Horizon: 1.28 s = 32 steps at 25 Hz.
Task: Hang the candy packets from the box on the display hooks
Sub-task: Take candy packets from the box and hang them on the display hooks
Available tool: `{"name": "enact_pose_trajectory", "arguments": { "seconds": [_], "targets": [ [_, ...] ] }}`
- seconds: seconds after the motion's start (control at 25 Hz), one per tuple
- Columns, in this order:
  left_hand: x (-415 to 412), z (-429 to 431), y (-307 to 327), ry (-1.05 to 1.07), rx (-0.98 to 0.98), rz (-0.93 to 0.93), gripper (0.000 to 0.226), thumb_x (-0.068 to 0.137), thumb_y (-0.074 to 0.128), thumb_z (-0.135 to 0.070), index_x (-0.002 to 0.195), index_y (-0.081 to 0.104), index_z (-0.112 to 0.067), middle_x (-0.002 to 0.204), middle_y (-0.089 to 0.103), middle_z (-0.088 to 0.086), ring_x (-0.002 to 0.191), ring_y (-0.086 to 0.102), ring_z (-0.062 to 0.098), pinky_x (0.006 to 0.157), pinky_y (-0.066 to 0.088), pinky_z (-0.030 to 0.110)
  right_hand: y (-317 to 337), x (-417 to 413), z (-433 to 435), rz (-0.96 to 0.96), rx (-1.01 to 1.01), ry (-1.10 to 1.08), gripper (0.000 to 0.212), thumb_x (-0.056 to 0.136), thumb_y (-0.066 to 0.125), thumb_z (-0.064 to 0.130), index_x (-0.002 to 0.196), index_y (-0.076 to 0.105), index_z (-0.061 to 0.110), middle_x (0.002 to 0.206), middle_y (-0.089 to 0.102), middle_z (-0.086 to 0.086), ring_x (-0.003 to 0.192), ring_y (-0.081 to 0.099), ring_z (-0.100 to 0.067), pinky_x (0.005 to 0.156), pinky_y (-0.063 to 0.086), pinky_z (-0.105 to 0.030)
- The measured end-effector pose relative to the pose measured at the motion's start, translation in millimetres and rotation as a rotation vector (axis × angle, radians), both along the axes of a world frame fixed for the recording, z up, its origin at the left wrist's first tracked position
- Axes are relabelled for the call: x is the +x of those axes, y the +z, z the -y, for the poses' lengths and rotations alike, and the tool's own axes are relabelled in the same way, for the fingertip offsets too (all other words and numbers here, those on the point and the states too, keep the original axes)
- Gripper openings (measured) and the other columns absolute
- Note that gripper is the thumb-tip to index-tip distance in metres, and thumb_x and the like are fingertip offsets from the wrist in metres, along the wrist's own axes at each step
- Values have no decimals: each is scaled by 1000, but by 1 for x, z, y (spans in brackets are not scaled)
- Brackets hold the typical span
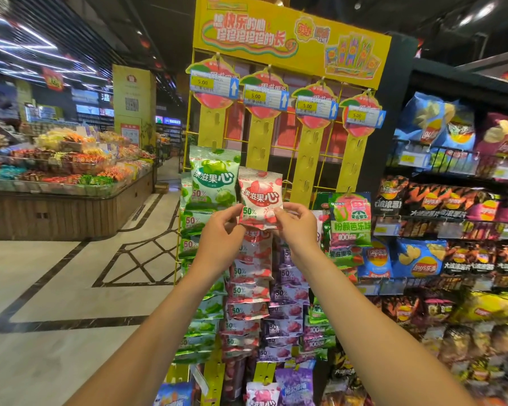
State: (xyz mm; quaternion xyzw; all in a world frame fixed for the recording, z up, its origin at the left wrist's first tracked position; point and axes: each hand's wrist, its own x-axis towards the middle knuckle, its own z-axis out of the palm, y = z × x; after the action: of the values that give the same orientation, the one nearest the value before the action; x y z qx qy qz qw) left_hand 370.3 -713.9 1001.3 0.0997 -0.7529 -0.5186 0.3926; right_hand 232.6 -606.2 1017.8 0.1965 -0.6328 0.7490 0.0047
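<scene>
Frame centre: left hand (221,230) and right hand (294,222) each pinch lower corner of pink packet (260,199), both grips closed on it. Packet raised against second yellow strip (258,148) of rack (288,39), likely aligning top with hook. Box not in view.

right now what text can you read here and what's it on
"果滋果心", "50%": pink packet
"果滋果心": green packet left of it
"5.00": four price tags
"粉颜芭乐味": green-and-pink packet, right
Too blurred to read: header board slogan, tag small print
</scene>
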Motion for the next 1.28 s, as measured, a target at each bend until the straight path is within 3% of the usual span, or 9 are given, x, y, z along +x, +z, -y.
{"name": "enact_pose_trajectory", "arguments": {
  "seconds": [0.08,0.2,0.36,0.44,0.56,0.8,1.0,1.12,1.28],
  "targets": [
    [0,1,-6,-5,-2,21,53,100,54,-8,151,54,-23,136,66,16,123,59,42,90,56,55,-8,-1,1,-6,20,-14,13,95,74,22,103,64,25,103,78,-5,92,77,-22,80,65,-47],
    [3,1,-13,17,-44,18,51,101,54,-10,150,53,-24,139,60,-3,117,65,16,75,57,26,-17,-2,1,-3,23,-14,13,94,74,22,102,65,26,99,78,-4,91,77,-23,79,65,-50],
    [4,2,-22,36,-64,59,54,102,53,-11,154,49,-23,147,54,-6,123,56,6,97,54,34,-25,-2,2,-40,67,-20,13,92,75,26,99,65,31,98,78,-3,90,77,-24,78,64,-54],
    [5,0,-23,59,-100,86,55,102,53,-11,156,47,-22,142,51,-8,120,51,4,97,48,30,-28,-3,1,-94,109,-42,15,90,75,30,99,64,34,97,77,0,90,76,-22,79,64,-53],
    [6,-2,-25,90,-174,108,56,102,54,-13,157,45,-22,136,52,-7,113,54,6,92,44,27,-29,-3,-1,-186,170,-83,16,89,75,34,100,64,35,98,76,4,91,74,-17,80,64,-50],
    [12,-10,-31,193,-342,150,53,103,54,-21,155,47,-23,149,46,-7,116,58,9,92,49,29,-24,2,-20,-242,222,-25,23,92,75,32,111,66,23,104,71,7,97,68,-10,88,61,-40],
    [9,-30,-40,389,-679,208,51,103,57,-34,152,51,-22,152,48,0,141,42,20,113,46,44,-33,1,-63,-339,353,-9,27,94,73,33,118,63,25,107,66,14,96,63,-2,79,54,-25],
    [-2,-53,-53,455,-870,261,56,102,58,-44,153,49,-24,160,42,5,154,30,28,122,36,50,-48,-7,-107,-483,504,-53,34,96,68,37,128,61,27,118,62,10,100,61,-1,86,56,-32],
    [-27,-96,-71,454,-1030,358,68,101,51,-58,160,36,-27,171,24,7,160,13,33,128,23,53,-69,-31,-176,-688,814,-184,41,97,64,41,135,55,28,137,53,5,130,48,-18,101,49,-40]
  ]
}}
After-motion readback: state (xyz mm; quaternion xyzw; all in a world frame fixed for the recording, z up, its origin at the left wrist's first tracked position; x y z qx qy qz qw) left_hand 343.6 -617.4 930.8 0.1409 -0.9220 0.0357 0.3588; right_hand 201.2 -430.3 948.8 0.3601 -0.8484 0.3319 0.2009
